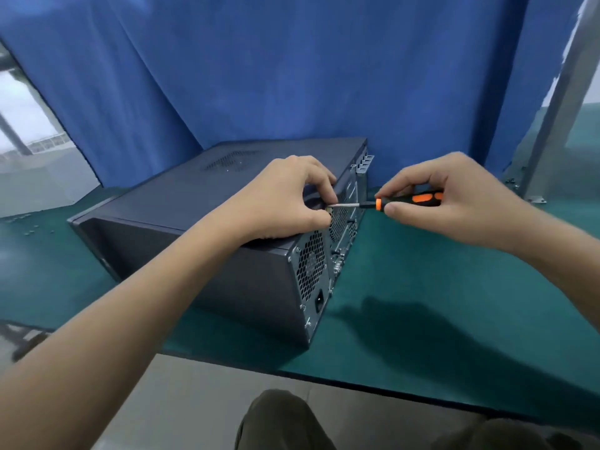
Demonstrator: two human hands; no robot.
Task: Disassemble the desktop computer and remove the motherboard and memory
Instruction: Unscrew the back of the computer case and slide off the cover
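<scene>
The desktop computer (207, 228) is lying on its side on the green bench (438, 319), its rear panel facing right. The right hand (454, 203) is gripping a screwdriver (393, 203) by its black-and-orange handle, fingers closed around it. The left hand (285, 199) is resting on the case, its fingers pinching the shaft near the tip at the rear edge.

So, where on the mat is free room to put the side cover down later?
The mat is bare right of the case, from its rear panel to the metal post. A narrower strip lies left of the case, with small screws near the far edge. Behind the case, the curtain crowds it.
</scene>
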